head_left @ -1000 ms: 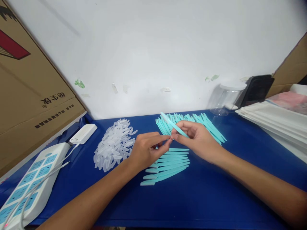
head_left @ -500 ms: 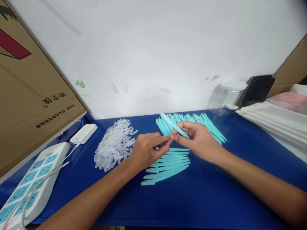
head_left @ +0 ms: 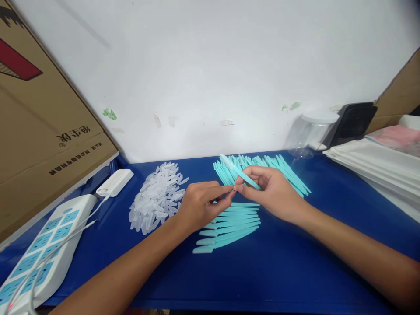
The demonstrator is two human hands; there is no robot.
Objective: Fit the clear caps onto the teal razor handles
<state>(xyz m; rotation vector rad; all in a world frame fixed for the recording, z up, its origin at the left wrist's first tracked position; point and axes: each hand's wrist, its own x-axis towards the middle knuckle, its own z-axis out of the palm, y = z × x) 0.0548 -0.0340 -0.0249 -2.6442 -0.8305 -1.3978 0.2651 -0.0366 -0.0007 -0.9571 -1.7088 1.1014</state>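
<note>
My right hand (head_left: 274, 192) grips a turquoise eyebrow razor (head_left: 245, 176) between thumb and fingers, its pale blade end tilted up to the left. Fingertips of my left hand (head_left: 201, 204) are pinched together and meet the right thumb and finger just below the razor; whatever they hold is too small to make out. Left of that hand lies a heap of translucent white blade covers (head_left: 154, 201). Beneath both hands, a row of razors (head_left: 229, 228) with whitish ends is fanned out. A larger pile of turquoise razors (head_left: 288, 173) sits behind the right hand.
A white power strip (head_left: 62, 245) with cables and a white adapter (head_left: 115, 183) lie on the left of the blue table (head_left: 262, 275). At the back right stand a clear jar (head_left: 311, 135) and a black phone-like slab (head_left: 353, 124). White stacked sheets (head_left: 370, 166) lie right.
Hardly anything differs. Both hands stay at the same spot with the fingertips together, and the razor in my right hand has only turned very slightly.
</note>
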